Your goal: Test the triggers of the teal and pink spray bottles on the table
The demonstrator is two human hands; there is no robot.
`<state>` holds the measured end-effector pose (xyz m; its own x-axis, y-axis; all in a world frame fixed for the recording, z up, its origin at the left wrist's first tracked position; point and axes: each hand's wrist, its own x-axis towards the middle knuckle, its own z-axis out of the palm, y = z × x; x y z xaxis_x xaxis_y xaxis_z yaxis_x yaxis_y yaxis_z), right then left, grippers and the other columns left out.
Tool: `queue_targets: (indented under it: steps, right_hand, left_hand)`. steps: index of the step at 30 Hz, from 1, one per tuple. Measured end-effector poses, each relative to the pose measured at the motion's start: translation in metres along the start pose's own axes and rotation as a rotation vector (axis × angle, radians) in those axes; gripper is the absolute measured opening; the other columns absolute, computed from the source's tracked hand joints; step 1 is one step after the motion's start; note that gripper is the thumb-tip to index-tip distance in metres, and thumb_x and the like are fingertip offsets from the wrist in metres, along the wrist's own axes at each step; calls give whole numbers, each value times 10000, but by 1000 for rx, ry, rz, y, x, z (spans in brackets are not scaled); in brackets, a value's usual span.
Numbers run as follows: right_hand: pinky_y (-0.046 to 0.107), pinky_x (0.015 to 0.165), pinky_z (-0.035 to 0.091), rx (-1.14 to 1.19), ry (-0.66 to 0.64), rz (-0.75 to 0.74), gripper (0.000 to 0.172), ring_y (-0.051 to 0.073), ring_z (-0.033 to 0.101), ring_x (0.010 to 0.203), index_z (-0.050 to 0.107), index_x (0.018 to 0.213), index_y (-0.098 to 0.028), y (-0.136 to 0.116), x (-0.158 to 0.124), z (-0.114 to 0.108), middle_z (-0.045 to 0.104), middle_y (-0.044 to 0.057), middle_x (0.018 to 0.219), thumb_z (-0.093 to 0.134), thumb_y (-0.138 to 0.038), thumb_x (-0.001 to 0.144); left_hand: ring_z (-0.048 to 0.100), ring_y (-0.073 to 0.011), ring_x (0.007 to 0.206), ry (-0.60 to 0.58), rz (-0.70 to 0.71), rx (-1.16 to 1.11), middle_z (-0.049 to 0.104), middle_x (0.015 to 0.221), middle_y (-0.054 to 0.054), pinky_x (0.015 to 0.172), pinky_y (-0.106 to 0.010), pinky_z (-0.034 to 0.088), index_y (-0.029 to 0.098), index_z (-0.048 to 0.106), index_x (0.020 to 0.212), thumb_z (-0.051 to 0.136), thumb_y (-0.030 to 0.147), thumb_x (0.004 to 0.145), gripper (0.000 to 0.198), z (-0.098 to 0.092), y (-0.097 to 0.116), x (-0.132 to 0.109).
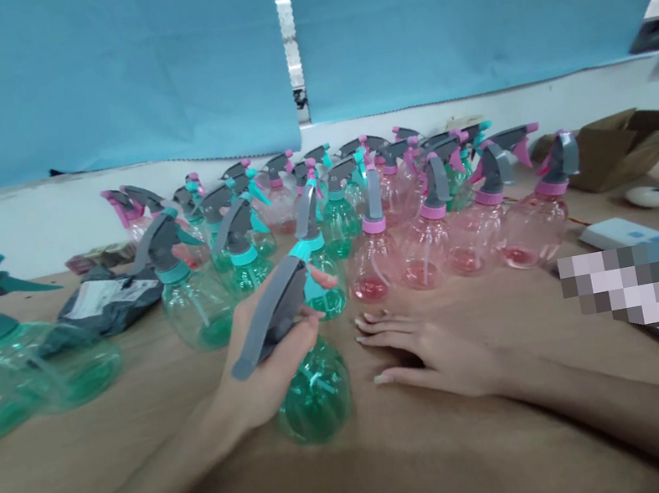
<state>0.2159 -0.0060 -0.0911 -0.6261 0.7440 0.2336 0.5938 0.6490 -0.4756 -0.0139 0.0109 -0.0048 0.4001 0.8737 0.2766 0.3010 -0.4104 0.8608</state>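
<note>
My left hand [268, 368] is closed around the grey trigger head of a green spray bottle [317, 393] that stands on the brown table [407, 471] right in front of me. My right hand [430, 348] lies flat on the table just to the right of that bottle, fingers stretched out toward it and holding nothing. Behind both hands stand several more spray bottles: green ones [196, 304] on the left, pink ones [425, 251] on the right.
A large green spray bottle [24, 360] sits at the far left. A dark plastic bag [103, 303] lies behind it. An open cardboard box [623, 144] is at the back right, with a white box [620, 232] and a small white object [649, 196] nearby. Blue curtains hang behind.
</note>
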Motion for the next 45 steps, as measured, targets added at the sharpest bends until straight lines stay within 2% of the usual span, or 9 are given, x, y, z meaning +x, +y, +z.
queue_targets:
  steps: [6, 13, 17, 20, 28, 34, 40, 45]
  right_hand:
    - [391, 1097, 285, -15, -16, 13, 568, 198, 327, 1326, 413, 1355, -195, -1, -1, 0, 413, 57, 1416, 459, -511, 886]
    - [420, 1082, 311, -1, 10, 8, 555, 214, 355, 1312, 412, 1356, -224, -2, 0, -1, 443, 57, 1394, 473, -504, 881]
    - [416, 1082, 311, -1, 2, 12, 553, 214, 363, 1307, 416, 1354, -223, -2, 0, -1, 434, 57, 1401, 471, -506, 882]
    - [404, 1086, 305, -10, -2, 11, 563, 207, 358, 1310, 415, 1354, -208, -2, 0, 0, 430, 61, 1403, 467, -511, 882]
    - [393, 1090, 300, -10, 1, 17, 563, 202, 356, 1311, 427, 1347, -202, -1, 0, 1, 440, 66, 1397, 475, -509, 878]
    - [409, 1086, 304, -8, -3, 19, 562, 209, 360, 1309, 418, 1353, -217, -1, 0, 0, 453, 62, 1387, 475, -509, 877]
    - [416, 1082, 309, 8, 15, 6, 548, 214, 367, 1305, 422, 1350, -231, 1, 0, 2, 448, 57, 1391, 483, -499, 877]
    - [419, 1078, 314, 16, 15, 4, 551, 212, 371, 1302, 417, 1353, -226, 1, 0, 2, 448, 62, 1391, 491, -492, 876]
  left_hand:
    - [598, -175, 663, 90, 4, 126, 654, 800, 12, 620, -288, 503, 283, 575, 1077, 548, 270, 748, 330, 5, 13, 1]
    - [616, -177, 685, 89, 2, 82, 679, 1008, -17, 634, -304, 516, 282, 559, 1130, 537, 231, 736, 398, 6, 16, 2]
    - [619, -177, 714, 91, 31, 81, 672, 1046, -14, 623, -290, 510, 274, 570, 1108, 534, 222, 731, 383, 6, 15, 3]
    - [601, -168, 663, 85, 34, 81, 667, 1057, -17, 594, -288, 494, 271, 564, 1100, 524, 226, 736, 369, 6, 15, 3]
    - [593, -189, 726, 90, 30, 137, 666, 850, -4, 671, -306, 490, 252, 578, 900, 522, 251, 752, 158, 5, 14, 2]
    - [619, -195, 767, 102, 38, 115, 675, 815, 2, 711, -305, 509, 258, 588, 926, 542, 228, 740, 193, 6, 13, 1]
    - [591, -180, 651, 111, 25, 164, 649, 730, 17, 626, -297, 496, 260, 587, 906, 534, 263, 745, 169, 5, 14, 1]
    - [584, -180, 660, 96, 36, 144, 648, 735, 14, 666, -309, 494, 268, 573, 992, 521, 272, 767, 231, 6, 11, 1]
